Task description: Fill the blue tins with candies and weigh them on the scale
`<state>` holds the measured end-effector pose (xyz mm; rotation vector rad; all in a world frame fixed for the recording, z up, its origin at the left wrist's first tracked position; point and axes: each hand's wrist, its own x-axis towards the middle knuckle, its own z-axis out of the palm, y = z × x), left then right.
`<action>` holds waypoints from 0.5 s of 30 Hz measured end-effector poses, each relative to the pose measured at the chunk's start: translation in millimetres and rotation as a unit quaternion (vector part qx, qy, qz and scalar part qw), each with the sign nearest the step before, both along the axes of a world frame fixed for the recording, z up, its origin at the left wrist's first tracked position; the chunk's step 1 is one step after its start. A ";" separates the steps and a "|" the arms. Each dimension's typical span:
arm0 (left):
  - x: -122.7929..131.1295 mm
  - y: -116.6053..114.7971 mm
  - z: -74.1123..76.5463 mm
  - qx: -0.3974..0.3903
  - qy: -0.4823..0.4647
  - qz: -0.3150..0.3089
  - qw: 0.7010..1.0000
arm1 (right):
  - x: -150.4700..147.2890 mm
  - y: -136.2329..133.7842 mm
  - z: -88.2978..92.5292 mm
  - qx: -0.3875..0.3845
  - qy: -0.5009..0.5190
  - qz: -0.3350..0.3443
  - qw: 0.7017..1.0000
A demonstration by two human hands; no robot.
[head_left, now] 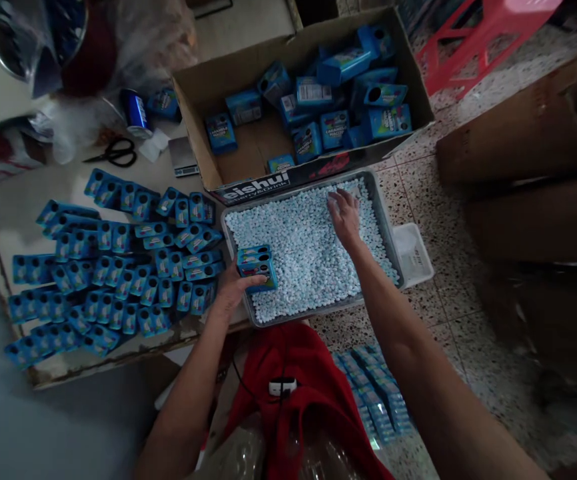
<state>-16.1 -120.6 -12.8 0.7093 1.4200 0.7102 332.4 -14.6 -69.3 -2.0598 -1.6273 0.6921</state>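
My left hand (231,291) grips a pair of small blue boxes (257,265) held together at the near left corner of a metal tray (387,230). The tray is filled with small pale blue candies (303,250). My right hand (343,215) rests on the candies at the tray's far side, fingers curled down into them; whether it holds any is hidden.
Many open blue boxes (118,267) lie in rows on the table at left. A cardboard carton (208,87) with more blue boxes sits behind the tray. Scissors (116,153) and a small scale (182,157) lie at the back. Flat blue packs (376,397) lie on the floor; a white lid (413,253) is beside the tray.
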 end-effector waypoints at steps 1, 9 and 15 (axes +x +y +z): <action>3.4 7.6 -3.2 0.001 -0.009 0.002 1.000 | -3.9 6.3 -7.9 -0.006 -0.001 0.002 1.000; 35.0 71.7 -25.7 -0.006 -0.098 -0.053 0.994 | -47.3 -23.7 -27.6 -0.019 0.207 -0.035 0.978; 66.0 64.7 -25.3 -0.037 -0.116 -0.098 0.988 | -75.7 -49.5 -30.9 -0.030 0.346 -0.115 0.930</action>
